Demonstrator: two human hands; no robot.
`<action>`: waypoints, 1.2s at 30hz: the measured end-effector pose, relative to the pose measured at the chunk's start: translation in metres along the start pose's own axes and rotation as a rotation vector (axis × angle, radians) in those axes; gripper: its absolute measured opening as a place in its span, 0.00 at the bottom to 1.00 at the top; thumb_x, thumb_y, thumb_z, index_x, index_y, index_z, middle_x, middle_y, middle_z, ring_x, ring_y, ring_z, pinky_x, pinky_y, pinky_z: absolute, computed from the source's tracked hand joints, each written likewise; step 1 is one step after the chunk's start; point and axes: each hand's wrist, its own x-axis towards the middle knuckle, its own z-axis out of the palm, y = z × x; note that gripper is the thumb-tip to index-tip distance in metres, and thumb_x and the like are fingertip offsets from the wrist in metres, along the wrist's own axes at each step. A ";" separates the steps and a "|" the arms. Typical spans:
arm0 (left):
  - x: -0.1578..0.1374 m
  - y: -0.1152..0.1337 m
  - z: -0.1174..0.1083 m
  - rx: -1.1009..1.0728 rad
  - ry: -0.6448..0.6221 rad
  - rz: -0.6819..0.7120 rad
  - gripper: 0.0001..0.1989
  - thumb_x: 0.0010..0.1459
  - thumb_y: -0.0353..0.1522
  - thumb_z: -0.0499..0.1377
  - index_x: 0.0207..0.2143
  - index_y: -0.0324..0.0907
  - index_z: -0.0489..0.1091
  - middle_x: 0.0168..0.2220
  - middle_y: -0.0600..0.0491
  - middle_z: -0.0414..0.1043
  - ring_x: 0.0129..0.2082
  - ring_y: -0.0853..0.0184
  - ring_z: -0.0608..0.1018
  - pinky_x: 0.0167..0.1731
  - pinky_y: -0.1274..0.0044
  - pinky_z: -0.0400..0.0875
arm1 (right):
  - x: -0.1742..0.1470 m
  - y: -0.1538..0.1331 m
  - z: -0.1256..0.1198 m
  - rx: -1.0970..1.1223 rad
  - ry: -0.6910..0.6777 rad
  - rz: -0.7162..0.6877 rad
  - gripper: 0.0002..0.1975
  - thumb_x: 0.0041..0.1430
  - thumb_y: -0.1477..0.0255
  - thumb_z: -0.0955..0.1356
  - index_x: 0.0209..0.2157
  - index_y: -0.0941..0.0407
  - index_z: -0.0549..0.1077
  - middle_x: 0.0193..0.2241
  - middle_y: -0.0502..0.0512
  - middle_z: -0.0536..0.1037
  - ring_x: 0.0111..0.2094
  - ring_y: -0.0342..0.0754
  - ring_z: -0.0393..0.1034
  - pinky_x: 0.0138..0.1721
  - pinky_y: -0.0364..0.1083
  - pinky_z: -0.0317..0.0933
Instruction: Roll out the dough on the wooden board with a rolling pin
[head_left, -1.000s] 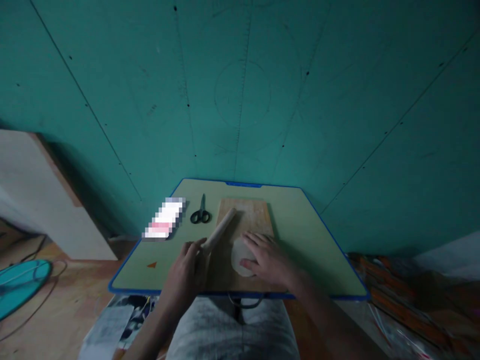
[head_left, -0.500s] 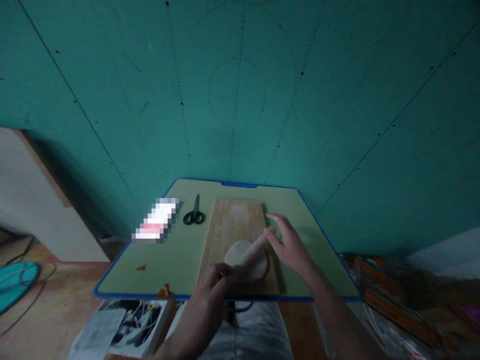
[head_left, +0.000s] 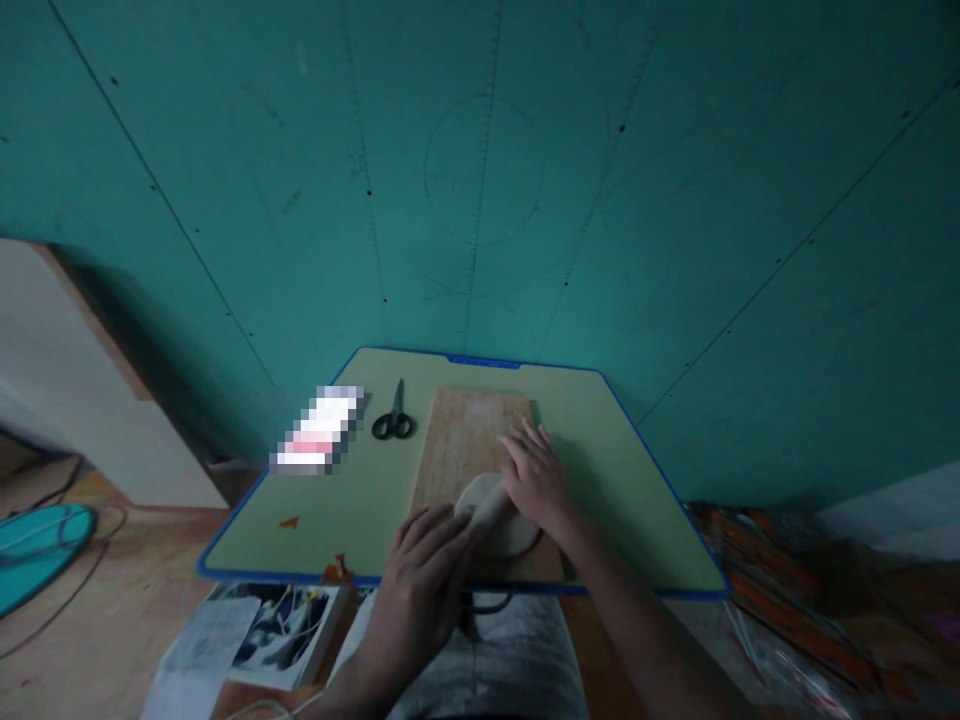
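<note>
A round, flattened piece of dough [head_left: 517, 533] lies on the near part of a wooden board [head_left: 472, 425]. Slanting across the dough is a pale rolling pin [head_left: 490, 505], its two ends covered by my hands. My left hand [head_left: 426, 560] is closed over the near end, at the board's front left edge. Over the far end is my right hand [head_left: 534, 475], its palm on the pin and its fingers reaching past it toward the back of the board. The undersides of both hands are hidden.
Black-handled scissors [head_left: 394, 420] lie left of the board, with a blurred-out phone-like object [head_left: 322, 428] farther left. A small brown scrap [head_left: 289, 522] is on the blue-edged table [head_left: 615, 450]. Behind it rises a green wall [head_left: 480, 200]. Below sits an open box of cables [head_left: 285, 630].
My right hand has come down onto the rolling pin and moved left and nearer along it; before, it was spread at the far end. My left hand's fingers now stretch farther over the near end.
</note>
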 end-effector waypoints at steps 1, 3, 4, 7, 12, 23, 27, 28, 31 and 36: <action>-0.001 0.000 0.001 0.009 0.011 -0.020 0.15 0.64 0.27 0.54 0.49 0.44 0.75 0.48 0.48 0.80 0.51 0.58 0.78 0.52 0.62 0.72 | 0.002 -0.001 0.001 -0.014 -0.007 0.006 0.21 0.61 0.77 0.60 0.54 0.58 0.74 0.57 0.59 0.74 0.66 0.56 0.56 0.68 0.59 0.42; -0.003 -0.001 0.002 0.021 0.034 -0.076 0.14 0.64 0.28 0.55 0.50 0.44 0.75 0.47 0.48 0.80 0.49 0.58 0.78 0.50 0.62 0.72 | 0.008 -0.005 0.003 -0.027 -0.031 0.031 0.20 0.61 0.77 0.61 0.52 0.56 0.75 0.56 0.58 0.75 0.66 0.56 0.57 0.68 0.59 0.41; -0.004 -0.002 0.003 0.017 0.043 -0.100 0.14 0.65 0.29 0.55 0.50 0.43 0.75 0.46 0.47 0.81 0.48 0.58 0.79 0.49 0.63 0.72 | 0.011 -0.007 0.004 -0.029 -0.042 0.046 0.19 0.61 0.76 0.61 0.50 0.56 0.76 0.55 0.57 0.76 0.65 0.56 0.57 0.68 0.59 0.41; -0.006 -0.007 0.005 -0.022 0.057 -0.127 0.15 0.66 0.31 0.54 0.50 0.43 0.76 0.46 0.46 0.81 0.48 0.58 0.78 0.47 0.65 0.73 | 0.019 -0.014 0.006 -0.029 -0.058 0.080 0.16 0.62 0.74 0.62 0.46 0.54 0.78 0.53 0.55 0.77 0.63 0.55 0.59 0.67 0.58 0.42; -0.003 -0.022 -0.001 -0.061 0.046 -0.158 0.15 0.66 0.30 0.52 0.49 0.43 0.77 0.46 0.47 0.81 0.50 0.58 0.77 0.47 0.66 0.73 | 0.032 -0.024 0.008 -0.044 -0.053 0.090 0.13 0.62 0.72 0.63 0.41 0.52 0.78 0.48 0.55 0.80 0.55 0.53 0.67 0.66 0.56 0.44; -0.002 -0.044 -0.005 -0.090 0.033 -0.352 0.19 0.70 0.34 0.46 0.46 0.40 0.77 0.44 0.47 0.81 0.48 0.61 0.80 0.50 0.66 0.75 | 0.069 -0.048 0.016 -0.070 -0.110 0.170 0.11 0.62 0.70 0.63 0.38 0.53 0.77 0.47 0.58 0.79 0.53 0.54 0.67 0.63 0.56 0.48; -0.004 -0.043 -0.003 -0.034 0.018 -0.367 0.18 0.69 0.35 0.49 0.48 0.39 0.76 0.45 0.45 0.81 0.50 0.58 0.79 0.50 0.64 0.76 | 0.078 -0.055 0.019 -0.108 -0.146 0.138 0.15 0.62 0.69 0.63 0.47 0.56 0.75 0.52 0.64 0.76 0.56 0.57 0.65 0.59 0.56 0.53; -0.004 -0.043 -0.002 -0.028 0.018 -0.359 0.17 0.68 0.35 0.49 0.48 0.39 0.76 0.46 0.45 0.80 0.51 0.57 0.79 0.50 0.64 0.76 | 0.078 -0.055 0.019 -0.110 -0.163 0.137 0.16 0.62 0.69 0.63 0.48 0.56 0.74 0.53 0.64 0.75 0.57 0.57 0.64 0.59 0.56 0.53; -0.006 -0.042 -0.001 -0.044 0.042 -0.328 0.16 0.68 0.34 0.51 0.49 0.39 0.75 0.47 0.45 0.80 0.50 0.59 0.79 0.50 0.66 0.76 | 0.075 -0.052 0.020 -0.103 -0.212 0.149 0.18 0.62 0.68 0.63 0.52 0.55 0.74 0.55 0.62 0.74 0.59 0.58 0.63 0.59 0.57 0.52; -0.010 -0.041 -0.004 -0.121 0.088 -0.289 0.14 0.68 0.32 0.51 0.49 0.42 0.74 0.46 0.47 0.79 0.48 0.62 0.80 0.49 0.70 0.76 | 0.062 -0.044 0.013 -0.106 -0.252 0.119 0.22 0.67 0.66 0.59 0.59 0.53 0.71 0.63 0.58 0.67 0.64 0.55 0.58 0.65 0.56 0.45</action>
